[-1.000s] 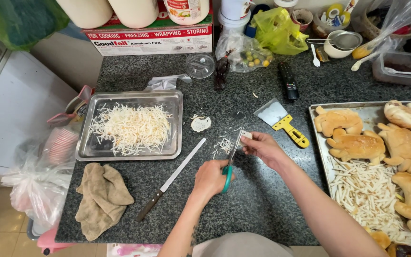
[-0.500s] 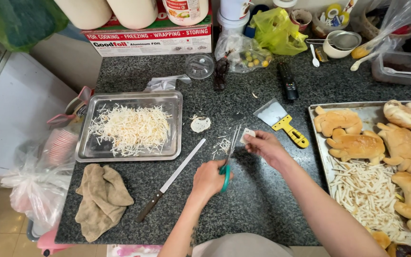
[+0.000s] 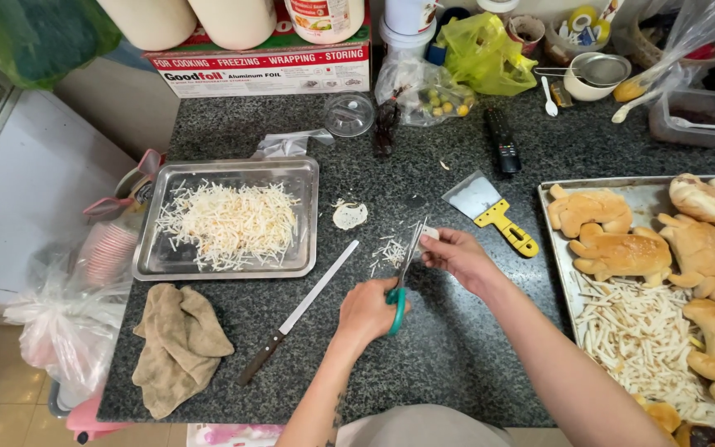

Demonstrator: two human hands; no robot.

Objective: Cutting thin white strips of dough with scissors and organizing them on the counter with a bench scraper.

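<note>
— What are the hands doing?
— The left hand point(image 3: 367, 310) is closed around the green handles of a pair of scissors point(image 3: 400, 277), blades pointing away from the body. The right hand point(image 3: 457, 255) pinches a small pale piece point(image 3: 428, 234) between thumb and fingertips, right at the blade tips.
— Where is that over the counter?
— Above the dark speckled counter point(image 3: 457, 348), next to a little heap of pale shreds point(image 3: 388, 250).
— And around it?
— A long knife point(image 3: 299, 312) lies just left of the left hand. Further left sits a metal tray point(image 3: 308, 178) of shredded strips, with a brown cloth point(image 3: 175, 343) below it. A yellow-handled scraper point(image 3: 494, 211) lies beside the right hand, and on the far right a baking tray point(image 3: 651, 194) holds golden buns point(image 3: 618, 255) and pale sticks.
</note>
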